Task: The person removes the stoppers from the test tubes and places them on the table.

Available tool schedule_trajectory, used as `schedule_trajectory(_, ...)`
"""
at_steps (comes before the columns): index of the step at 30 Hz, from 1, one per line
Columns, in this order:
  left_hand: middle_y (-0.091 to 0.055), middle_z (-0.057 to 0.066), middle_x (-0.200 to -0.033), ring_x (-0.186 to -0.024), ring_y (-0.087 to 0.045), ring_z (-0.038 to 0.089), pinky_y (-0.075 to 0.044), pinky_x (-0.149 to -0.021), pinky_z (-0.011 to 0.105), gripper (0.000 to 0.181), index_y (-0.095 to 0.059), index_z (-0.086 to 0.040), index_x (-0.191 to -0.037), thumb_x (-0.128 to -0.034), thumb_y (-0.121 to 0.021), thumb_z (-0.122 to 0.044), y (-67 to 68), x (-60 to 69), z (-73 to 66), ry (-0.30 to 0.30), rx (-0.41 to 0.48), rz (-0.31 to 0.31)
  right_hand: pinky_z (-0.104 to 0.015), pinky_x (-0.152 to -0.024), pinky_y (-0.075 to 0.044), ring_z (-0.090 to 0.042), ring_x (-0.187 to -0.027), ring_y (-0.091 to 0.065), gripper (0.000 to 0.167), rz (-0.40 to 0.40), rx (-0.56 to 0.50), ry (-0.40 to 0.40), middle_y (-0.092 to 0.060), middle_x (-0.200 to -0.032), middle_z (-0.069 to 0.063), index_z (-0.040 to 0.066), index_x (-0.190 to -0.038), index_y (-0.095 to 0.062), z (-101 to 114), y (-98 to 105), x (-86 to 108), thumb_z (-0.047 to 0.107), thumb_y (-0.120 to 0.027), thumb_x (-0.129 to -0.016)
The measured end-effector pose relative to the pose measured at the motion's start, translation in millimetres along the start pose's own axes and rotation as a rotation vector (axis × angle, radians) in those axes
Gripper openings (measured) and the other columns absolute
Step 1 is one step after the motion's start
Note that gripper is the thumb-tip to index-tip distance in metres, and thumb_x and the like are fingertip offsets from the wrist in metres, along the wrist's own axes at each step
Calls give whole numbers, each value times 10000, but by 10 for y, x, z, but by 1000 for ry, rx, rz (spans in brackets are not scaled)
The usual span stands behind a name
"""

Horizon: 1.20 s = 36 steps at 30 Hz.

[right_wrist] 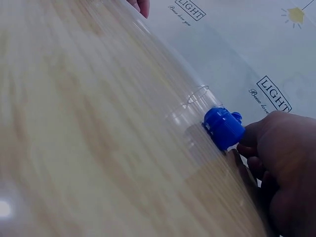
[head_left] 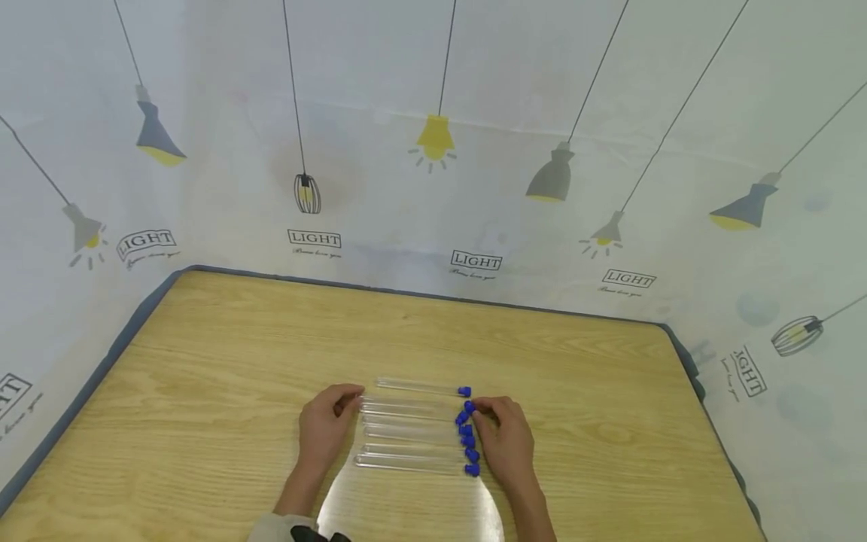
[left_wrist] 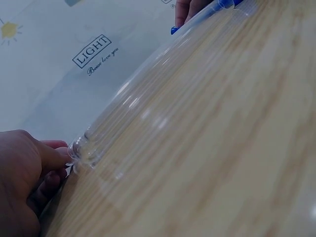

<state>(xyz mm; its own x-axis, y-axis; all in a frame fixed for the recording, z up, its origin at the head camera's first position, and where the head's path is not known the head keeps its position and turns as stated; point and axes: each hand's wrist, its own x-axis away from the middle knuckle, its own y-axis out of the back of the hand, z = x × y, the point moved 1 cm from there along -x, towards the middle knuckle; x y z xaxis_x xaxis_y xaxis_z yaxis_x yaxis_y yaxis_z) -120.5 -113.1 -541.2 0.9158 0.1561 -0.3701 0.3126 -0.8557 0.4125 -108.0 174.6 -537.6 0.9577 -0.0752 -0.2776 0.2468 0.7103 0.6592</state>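
Note:
Several clear test tubes [head_left: 413, 432] with blue caps [head_left: 467, 441] lie side by side on the wooden table, caps toward the right. My left hand [head_left: 327, 424] has its thumb and fingers at the rounded end of one tube [left_wrist: 81, 148], pinching it. At the other end, my right hand [head_left: 506, 438] pinches a blue cap [right_wrist: 224, 129] between thumb and fingers. One more capped tube [head_left: 416, 385] lies slightly apart, beyond the hands. In both wrist views the clear tubes overlap, so their separate outlines are hard to tell.
The wood-grain table [head_left: 271, 324] has a dark edge along its back and sides. Behind it hangs a pale wall covering [head_left: 379, 165] printed with lamps and the word LIGHT. Light glares off the table near its front.

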Motion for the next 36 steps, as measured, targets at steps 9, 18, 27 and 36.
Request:
schedule_trajectory(9,-672,-29,-756,-604,-541,69,-470,-529,216,164,-739,-79,-916,-776,-774,0,-5,-16,15,5,-16,7,-332,-749,-487,-90,-878,-572,121,-22,36,-60,-613,-919,125,235,-994,-720,-17,-57,2,234,-726,-873)
schedule_trajectory(18,-697,-10,-829,-653,-570,82,-496,-567,234,174,-741,-95,-925,-786,-752,9,11,2,5,-64,-68,30,-314,-656,-453,-63,-828,-524,104,-49,42,-23,-597,-900,158,278,-980,-736,24,-70,-5,234,-705,-890)
schedule_trajectory(27,-706,5,-886,-708,-583,106,-508,-607,263,174,-741,-95,-948,-811,-725,11,18,3,-45,-71,-111,66,-314,-645,-406,-128,-835,-486,145,-19,52,91,-604,-946,62,255,-1038,-729,57,-89,5,254,-690,-899)
schedule_trajectory(36,-703,-7,-860,-677,-553,92,-487,-583,257,179,-746,-103,-931,-793,-742,11,-12,0,-14,-70,-123,33,-381,-725,-368,-170,-874,-501,215,-32,2,153,-594,-962,29,250,-1009,-742,78,-95,7,132,-750,-829)
